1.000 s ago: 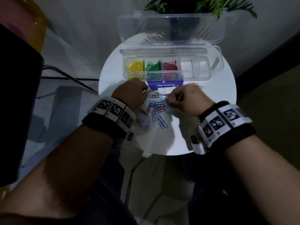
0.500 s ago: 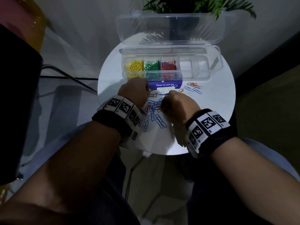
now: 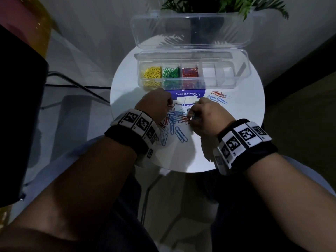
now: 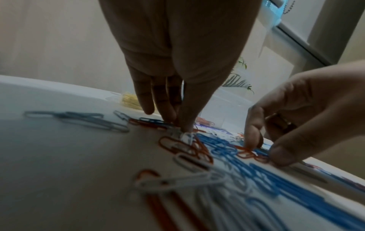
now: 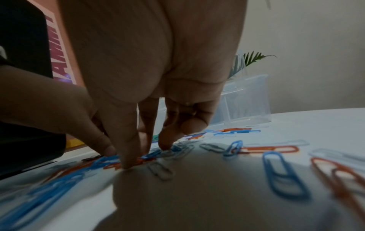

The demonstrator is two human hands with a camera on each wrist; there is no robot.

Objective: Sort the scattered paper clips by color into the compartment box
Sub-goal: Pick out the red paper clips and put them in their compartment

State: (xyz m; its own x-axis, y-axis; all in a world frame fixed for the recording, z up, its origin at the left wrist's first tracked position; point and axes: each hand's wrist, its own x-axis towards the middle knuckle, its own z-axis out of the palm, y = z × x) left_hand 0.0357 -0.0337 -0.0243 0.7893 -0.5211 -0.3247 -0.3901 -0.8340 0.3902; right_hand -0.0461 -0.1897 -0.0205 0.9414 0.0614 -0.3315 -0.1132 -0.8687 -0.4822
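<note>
The clear compartment box [image 3: 236,82] stands at the back of the round white table [image 3: 236,142], lid open, with yellow clips [image 3: 152,73], green clips [image 3: 171,72] and red clips [image 3: 190,72] in its three left cells. A loose pile of blue, red and white clips [image 3: 174,122] lies mid-table. My left hand [image 3: 168,106] [image 4: 180,128] pinches down on a white clip [image 4: 186,137] at the pile's left. My right hand [image 3: 190,118] [image 5: 136,161] pinches a red clip [image 3: 184,119] [image 4: 247,154] with thumb and forefinger.
A smaller cluster of red and blue clips [image 3: 219,97] lies to the right, in front of the box. A blue "Clean as you go" card [image 3: 185,94] sits under the box's front. A potted plant [image 3: 209,8] stands behind; the box's right cells hold no clips.
My right hand has come left and down onto the pile, and its fingers have closed on red clips. My left hand has edged slightly forward and stays on the pile.
</note>
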